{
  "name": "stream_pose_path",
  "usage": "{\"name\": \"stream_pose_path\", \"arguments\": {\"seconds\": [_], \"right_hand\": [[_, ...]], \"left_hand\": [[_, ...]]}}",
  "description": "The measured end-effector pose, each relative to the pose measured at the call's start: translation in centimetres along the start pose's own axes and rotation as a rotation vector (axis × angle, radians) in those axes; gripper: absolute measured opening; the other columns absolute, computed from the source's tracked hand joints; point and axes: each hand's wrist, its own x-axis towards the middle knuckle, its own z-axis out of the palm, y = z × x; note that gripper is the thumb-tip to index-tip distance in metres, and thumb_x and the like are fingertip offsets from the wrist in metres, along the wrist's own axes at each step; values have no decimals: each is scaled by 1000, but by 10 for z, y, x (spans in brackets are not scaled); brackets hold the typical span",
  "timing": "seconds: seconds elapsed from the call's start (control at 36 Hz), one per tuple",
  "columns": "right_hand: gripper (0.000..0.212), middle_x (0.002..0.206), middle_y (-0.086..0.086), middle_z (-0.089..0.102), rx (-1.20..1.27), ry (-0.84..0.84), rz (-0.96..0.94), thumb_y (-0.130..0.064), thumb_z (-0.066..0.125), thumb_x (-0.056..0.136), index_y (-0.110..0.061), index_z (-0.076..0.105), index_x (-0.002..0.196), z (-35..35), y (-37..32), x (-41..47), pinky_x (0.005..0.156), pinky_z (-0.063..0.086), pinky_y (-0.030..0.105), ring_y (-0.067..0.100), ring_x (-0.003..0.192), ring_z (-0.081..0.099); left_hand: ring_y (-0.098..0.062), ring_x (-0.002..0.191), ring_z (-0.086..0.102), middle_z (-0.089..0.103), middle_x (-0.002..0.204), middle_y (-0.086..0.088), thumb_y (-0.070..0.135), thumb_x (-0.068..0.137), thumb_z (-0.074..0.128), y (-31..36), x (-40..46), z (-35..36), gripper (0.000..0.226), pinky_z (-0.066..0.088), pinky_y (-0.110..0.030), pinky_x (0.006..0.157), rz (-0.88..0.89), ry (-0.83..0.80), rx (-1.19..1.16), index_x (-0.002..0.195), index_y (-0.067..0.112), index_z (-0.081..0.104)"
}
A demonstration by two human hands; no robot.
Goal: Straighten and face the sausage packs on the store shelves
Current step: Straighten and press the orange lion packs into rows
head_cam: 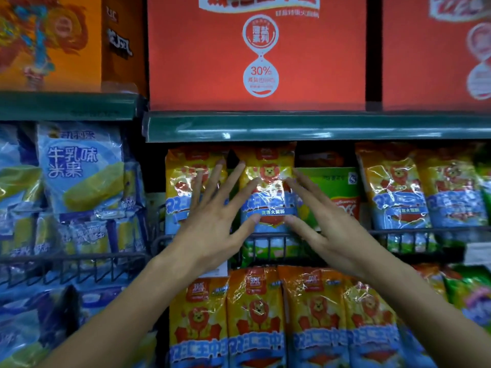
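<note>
Landmark: green shelf edge (292, 127), running across the view; all places are given from it.
Above the shelf edge: two red cartons, one whole (255, 54) printed "30%", one cut by the frame at right (438, 49); one orange carton (61, 41) at left.
Wire basket rail (271, 236): just below the shelf edge, holding upright packs behind it.
Basket contents, counted: four yellow-and-blue lion-print sausage packs showing their fronts, namely the centre pack (268, 187), one to its left (183, 187) partly behind the left hand, and two at right (393, 187); one green pack (332, 192) stands between the centre pack and the right pair. More packs sit behind; their number cannot be told.
Lower tier, well below the shelf edge: four lion-print sausage packs in a row (255, 314), upright, fronts out.
Left bay, below the shelf edge: blue snack bags (79, 166) in their own wire basket; count unclear.
Left hand (212, 221): fingers spread and straight, thumb tip touching the centre pack's lower left edge.
Right hand (329, 229): fingers spread and straight, fingertips at the centre pack's right edge.
Centre pack: upright, between the two hands.
</note>
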Motion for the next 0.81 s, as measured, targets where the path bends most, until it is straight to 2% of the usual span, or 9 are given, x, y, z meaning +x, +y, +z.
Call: {"name": "stream_pose_path", "arguments": {"seconds": [0.06, 0.14, 0.22, 0.28, 0.39, 0.53, 0.61, 0.72, 0.81], "right_hand": [[66, 165, -32, -1, 2, 53, 25, -63, 36, 98, -52, 10, 158, -10, 7, -15, 117, 28, 28, -1, 152, 15], [63, 164, -27, 19, -11, 134, 63, -58, 42, 98, -43, 25, 158, -28, 25, -41, 120, 26, 27, -3, 150, 21], [63, 160, -18, 33, -46, 240, 126, -51, 52, 97, -34, 35, 156, -45, 53, -60, 119, 26, 21, -2, 147, 28], [61, 157, -18, 37, -25, 299, 187, -42, 59, 97, -32, 38, 154, -56, 72, -70, 119, 25, 19, -5, 145, 28], [74, 161, -8, 35, 17, 311, 309, -51, 61, 92, -27, 34, 157, -73, 104, -85, 120, 34, 44, 13, 148, 33], [91, 163, 2, 34, -15, 195, 373, -62, 59, 89, -22, 21, 161, -90, 138, -85, 118, 33, 40, 23, 148, 35], [88, 143, 8, 58, -52, 110, 388, -60, 61, 91, -19, 24, 160, -96, 153, -81, 93, 45, 36, 30, 127, 55], [71, 116, 7, 71, -156, 124, 314, -55, 62, 93, -17, 43, 151, -103, 171, -74, 75, 48, 36, 30, 98, 65], [66, 111, 7, 74, -125, 181, 276, -47, 69, 92, -17, 50, 148, -108, 178, -70, 81, 56, 42, 29, 96, 69]], "left_hand": [[-16, 154, -27, -14, 169, 16, 70, 97, 10, 4, -3, 3, 69, -11, -50, 126, -4, 90, -58, 161, 42, 17], [-21, 157, 8, 23, 166, 5, 54, 102, 34, 24, -7, 7, 59, 18, -52, 126, 47, 254, -205, 152, 26, 45], [-12, 148, 33, 39, 156, 11, 49, 101, 43, 60, -6, 11, 53, 41, -43, 116, 73, 227, -378, 149, 28, 48], [-2, 144, 36, 36, 156, 22, 54, 101, 45, 86, 1, 13, 53, 41, -36, 116, 53, 112, -497, 152, 41, 40], [-4, 138, 44, 43, 153, 17, 54, 100, 53, 130, 31, 21, 61, 39, -39, 117, -26, -70, -674, 155, 47, 28], [-10, 120, 59, 58, 138, 9, 41, 101, 59, 174, 83, 33, 68, 49, -37, 107, -170, -129, -718, 160, 26, 28], [-17, 118, 62, 63, 135, 3, 44, 101, 59, 188, 112, 45, 77, 50, -33, 100, -244, -241, -663, 161, 17, 21], [-9, 105, 60, 62, 136, 3, 40, 102, 58, 202, 129, 52, 54, 45, -20, 74, -246, -366, -701, 149, 21, 39], [7, 77, 65, 70, 122, -2, 32, 101, 62, 206, 135, 53, 43, 48, -15, 61, -285, -316, -825, 140, 20, 47]]}}
